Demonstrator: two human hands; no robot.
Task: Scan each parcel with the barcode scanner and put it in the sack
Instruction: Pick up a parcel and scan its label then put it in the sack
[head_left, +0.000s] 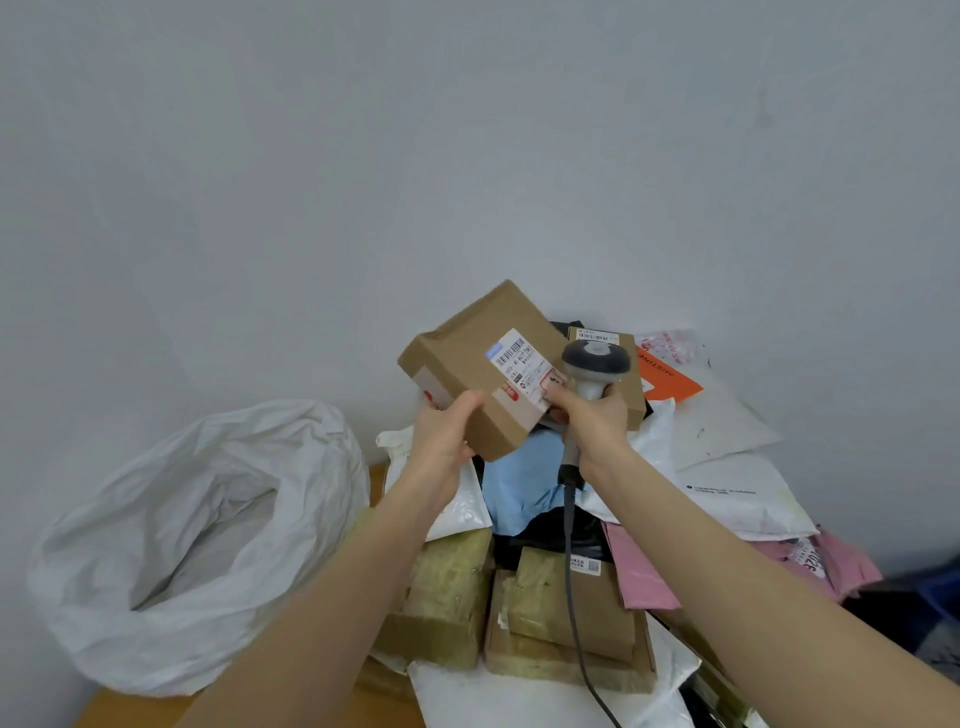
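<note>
Head view: the left hand (441, 436) grips the tilted cardboard parcel (467, 358) at its near corner, fingers hidden beneath. The right hand (597, 423) wraps the handle of the barcode scanner (595, 361), just right of the label (519, 364), whose print looks too blurred to read. The sack (197, 535) gapes open left of both hands.

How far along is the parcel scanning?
Early, by the look: no parcel shows in the open white sack. In hand: the left hand holds a brown box, label up, while the right hand grips the scanner beside that label. Left: bagging this box, plus the heap of mailers and taped cartons underneath.
</note>
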